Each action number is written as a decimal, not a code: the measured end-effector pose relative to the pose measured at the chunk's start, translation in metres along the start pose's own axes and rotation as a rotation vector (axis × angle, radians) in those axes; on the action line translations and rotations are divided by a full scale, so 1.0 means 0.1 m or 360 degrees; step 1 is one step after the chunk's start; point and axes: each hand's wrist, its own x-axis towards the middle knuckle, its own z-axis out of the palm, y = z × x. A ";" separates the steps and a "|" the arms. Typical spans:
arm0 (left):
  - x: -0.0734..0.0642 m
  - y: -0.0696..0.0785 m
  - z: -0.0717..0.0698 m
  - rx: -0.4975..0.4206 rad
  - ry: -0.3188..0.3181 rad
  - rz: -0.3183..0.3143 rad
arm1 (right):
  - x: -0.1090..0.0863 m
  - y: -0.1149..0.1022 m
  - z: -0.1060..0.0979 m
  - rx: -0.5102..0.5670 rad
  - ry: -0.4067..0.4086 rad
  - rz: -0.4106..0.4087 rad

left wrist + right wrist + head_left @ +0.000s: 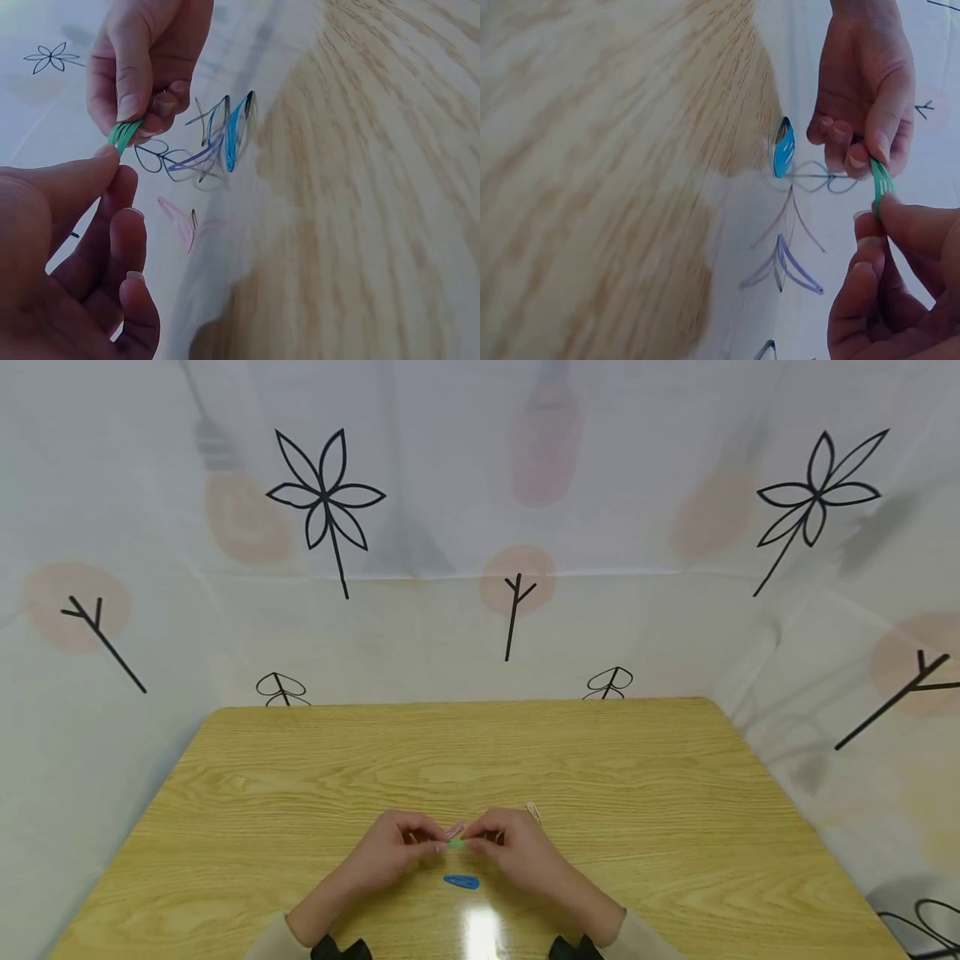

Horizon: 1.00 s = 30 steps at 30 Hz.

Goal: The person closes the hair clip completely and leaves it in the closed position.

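Over the near part of the table, a green snap hair clip (457, 843) is pinched at its two ends. My left hand (397, 853) grips one end between thumb and forefinger, its other fingers loosely bent in the left wrist view. The opposite end is between thumb and fingertips of my right hand (521, 853). A blue snap hair clip (461, 882) lies on the table nearer me than both hands. Just beyond the green clip is a pink hair clip (453, 830), partly hidden by the fingers. The wrist views also show a purple hair clip (196, 156).
A pale clip (533, 812) lies behind my right hand, partly covered by it. The wood-grain table (465, 752) extends forward to a patterned cloth backdrop (420, 635), which also rises at both sides. Light glares off the tabletop near its front.
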 end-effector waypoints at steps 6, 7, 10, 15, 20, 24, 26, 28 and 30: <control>-0.02 -0.06 0.03 0.0001 -0.0090 0.0048 | -0.03 0.01 0.01 -0.0057 -0.0083 0.0008; -0.02 -0.07 0.03 0.0007 -0.0101 0.0057 | -0.03 0.01 0.02 -0.0066 -0.0098 0.0013; -0.02 -0.09 0.05 0.0053 -0.0118 0.0069 | -0.04 0.01 0.03 -0.0090 -0.0131 0.0032; -0.01 -0.07 0.07 0.0133 -0.0128 0.0005 | -0.05 0.01 0.03 -0.0086 -0.0196 0.0088; 0.00 -0.03 0.08 0.0151 -0.0140 -0.0013 | -0.05 0.02 0.03 -0.0062 -0.0260 0.0137; 0.00 -0.01 0.10 0.0193 -0.0126 -0.0015 | -0.05 0.03 0.03 -0.0056 -0.0298 0.0154; 0.00 -0.01 0.11 0.0212 -0.0117 -0.0010 | -0.05 0.03 0.03 -0.0051 -0.0312 0.0154; 0.01 -0.01 0.13 0.0221 -0.0115 -0.0005 | -0.05 0.04 0.03 -0.0051 -0.0324 0.0151; 0.01 -0.02 0.14 0.0225 -0.0118 0.0001 | -0.05 0.06 0.02 -0.0049 -0.0337 0.0150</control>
